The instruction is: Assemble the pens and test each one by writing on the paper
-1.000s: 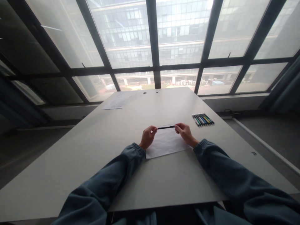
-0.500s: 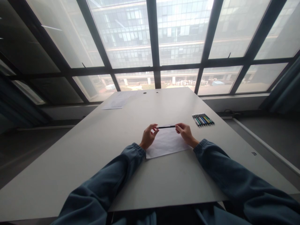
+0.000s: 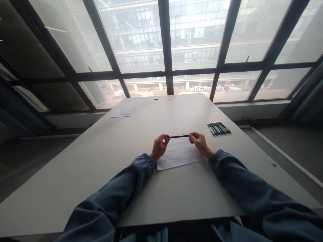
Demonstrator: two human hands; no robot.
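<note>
A wide, dark-framed window (image 3: 166, 43) rises beyond the far edge of my table, with a pale, many-windowed building (image 3: 194, 33) bright outside. Blue-grey curtains (image 3: 306, 97) hang at both sides of the room, and the floor (image 3: 300, 144) is dim. The white table (image 3: 101, 161) has a smooth top that catches the daylight toward its far edge, where a small dark disc (image 3: 156, 99) sits. Papers (image 3: 124, 110) lie at the far left corner; they seem to bear faint print, too small for me to read. Near the right edge, a dark mark (image 3: 274, 165) might be a label, but I can't make it out.

I hold a slim black pen (image 3: 179, 136) level above the far part of a white sheet (image 3: 180, 156), in from the near edge. My left hand (image 3: 158, 146) pinches one end between thumb and fingers; my right hand (image 3: 200, 143) pinches the other. Beyond my right hand, toward the right edge, pens (image 3: 219, 129) lie in a neat row, showing green, white, blue and yellow.
</note>
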